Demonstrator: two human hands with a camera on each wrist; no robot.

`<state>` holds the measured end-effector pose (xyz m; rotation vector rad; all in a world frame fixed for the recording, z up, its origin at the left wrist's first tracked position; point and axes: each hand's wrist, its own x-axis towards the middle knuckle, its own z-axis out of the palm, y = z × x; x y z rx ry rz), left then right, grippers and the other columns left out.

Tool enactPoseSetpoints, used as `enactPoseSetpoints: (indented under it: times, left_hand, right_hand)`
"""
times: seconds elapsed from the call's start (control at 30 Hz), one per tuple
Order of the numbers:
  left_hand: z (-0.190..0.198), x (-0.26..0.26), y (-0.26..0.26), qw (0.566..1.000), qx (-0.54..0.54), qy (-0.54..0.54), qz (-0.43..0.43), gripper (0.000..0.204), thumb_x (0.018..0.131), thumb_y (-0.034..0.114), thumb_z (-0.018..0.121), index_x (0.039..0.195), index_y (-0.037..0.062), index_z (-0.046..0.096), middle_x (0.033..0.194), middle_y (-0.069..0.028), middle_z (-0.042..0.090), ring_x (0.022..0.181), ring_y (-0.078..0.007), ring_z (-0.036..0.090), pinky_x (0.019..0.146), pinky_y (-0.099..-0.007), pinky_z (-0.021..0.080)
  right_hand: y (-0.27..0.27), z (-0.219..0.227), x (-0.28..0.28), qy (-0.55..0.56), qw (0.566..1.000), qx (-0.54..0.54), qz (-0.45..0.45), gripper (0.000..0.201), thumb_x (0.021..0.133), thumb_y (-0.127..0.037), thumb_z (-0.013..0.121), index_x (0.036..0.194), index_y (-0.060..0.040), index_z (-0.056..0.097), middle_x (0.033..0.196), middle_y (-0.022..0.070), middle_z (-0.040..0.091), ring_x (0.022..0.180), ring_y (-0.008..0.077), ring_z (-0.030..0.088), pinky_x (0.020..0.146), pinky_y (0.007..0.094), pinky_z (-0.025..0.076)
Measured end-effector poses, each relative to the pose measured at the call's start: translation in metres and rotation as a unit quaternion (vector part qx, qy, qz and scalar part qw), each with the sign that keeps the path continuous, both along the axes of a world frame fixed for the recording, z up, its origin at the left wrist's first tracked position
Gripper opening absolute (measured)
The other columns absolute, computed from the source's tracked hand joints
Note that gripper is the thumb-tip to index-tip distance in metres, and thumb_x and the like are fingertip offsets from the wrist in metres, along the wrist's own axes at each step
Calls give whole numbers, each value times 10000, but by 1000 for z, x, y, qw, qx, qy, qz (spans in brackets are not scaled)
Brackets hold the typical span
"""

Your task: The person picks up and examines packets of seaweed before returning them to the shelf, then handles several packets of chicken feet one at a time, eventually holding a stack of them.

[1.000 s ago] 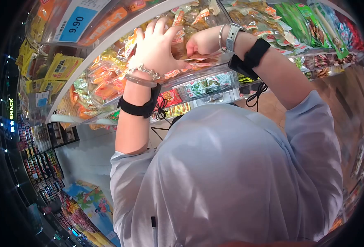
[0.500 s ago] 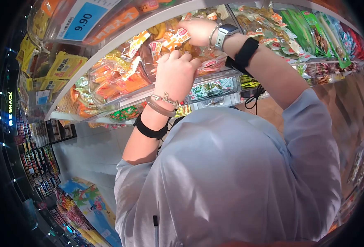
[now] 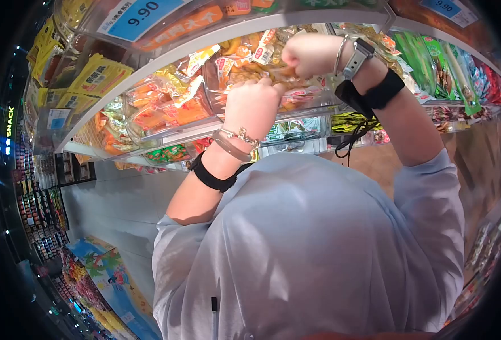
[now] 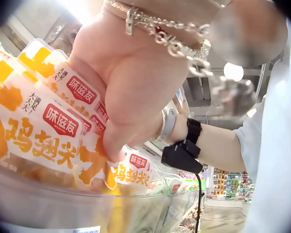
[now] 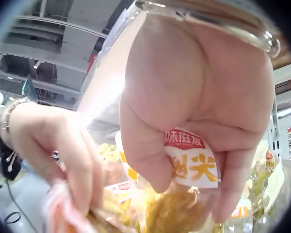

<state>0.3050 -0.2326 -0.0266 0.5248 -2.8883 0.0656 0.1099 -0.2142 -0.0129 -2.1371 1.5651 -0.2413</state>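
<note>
My left hand [image 3: 253, 107] is at the front edge of a clear bin, fingers bent down over chicken wing tip packets [image 4: 56, 124] with white, orange and red labels. In the left wrist view its thumb [image 4: 114, 143] lies against a packet's edge. The right wrist view shows this left hand [image 5: 63, 145] pinching a blurred packet [image 5: 63, 213]. My right hand [image 3: 315, 54] reaches deeper into the same bin with curled fingers. Its thumb and fingers come down on both sides of another chicken wing tip packet [image 5: 177, 208], whose upper end is partly hidden under the hand.
A shelf with blue price tags [image 3: 142, 17] overhangs the bin. Orange packets [image 3: 176, 110] fill the compartment to the left; green packets [image 3: 440, 68] stand at the right. Yellow packets [image 3: 97, 76] hang at the far left. Cords dangle from the wrist straps.
My left hand has gone from spread over the packets to bent fingers nearer the bin's front edge. My right hand moved left over the packets, then back right. The head view has shifted slightly.
</note>
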Motion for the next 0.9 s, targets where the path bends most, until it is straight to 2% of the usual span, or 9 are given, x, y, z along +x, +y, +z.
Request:
enactPoseSetpoints:
  times: [0.1,0.17,0.27,0.37,0.43,0.53,0.63,0.83,0.9]
  left_hand:
    - [4,-5,1,999,12,-33,29,121,713,215,636,799,132,618,695,-46,584,656,-221,592,592,-340,466]
    - [12,-10,1,996,26,-64,52,164,707,227,645,834,126,614,702,-50,589,651,-224,592,592,-341,467]
    - [20,-14,-4,988,69,-91,102,275,687,255,667,906,104,596,736,-74,598,723,-226,597,620,-333,473]
    - [16,-16,-14,999,25,-27,-5,336,678,270,676,939,80,582,773,-94,602,824,-232,588,669,-345,475]
    - [15,-20,-15,980,88,-176,-20,313,685,269,667,921,77,593,802,-107,606,903,-236,568,705,-364,472]
    - [11,-19,-11,978,101,-185,-9,254,705,255,646,873,69,601,797,-111,611,841,-266,584,730,-378,455]
    - [6,-19,-10,975,123,-185,16,218,719,237,630,846,64,597,787,-112,613,809,-273,591,739,-376,447]
    - [-2,-16,-12,981,115,-153,7,193,722,237,623,810,68,595,752,-103,614,777,-265,598,716,-372,448]
    - [-3,-14,-11,983,116,-144,4,191,721,242,623,802,71,596,741,-101,614,766,-266,600,710,-369,448]
  right_hand:
    - [8,-22,11,14,998,67,10,126,612,-88,508,559,-35,407,498,103,443,463,247,421,456,370,343]
    - [11,-20,9,-81,984,155,-37,135,632,-115,524,593,-42,417,510,73,467,486,210,468,471,358,364]
    - [7,-13,11,6,976,217,-17,139,649,-143,544,646,-49,442,553,51,496,526,174,497,496,329,385]
    - [5,-20,5,-42,964,260,23,141,644,-149,555,679,-49,463,593,57,505,562,165,507,518,307,384]
    - [4,-10,3,-15,961,277,23,146,661,-149,566,746,-46,507,655,49,543,621,141,528,556,283,405]
    - [-5,7,-8,-85,965,246,-29,208,707,-154,594,884,-47,573,780,23,597,720,116,548,654,257,449]
    - [-17,-8,-16,20,983,-84,-162,269,700,-119,583,959,-57,547,851,76,614,759,194,583,685,301,461]
    - [-30,-6,-6,194,972,68,-117,287,672,-52,566,958,-65,548,905,114,601,794,236,586,668,323,454]
    - [-36,-12,-11,196,974,47,-103,288,669,-37,570,955,-68,558,867,121,607,761,244,593,629,332,457]
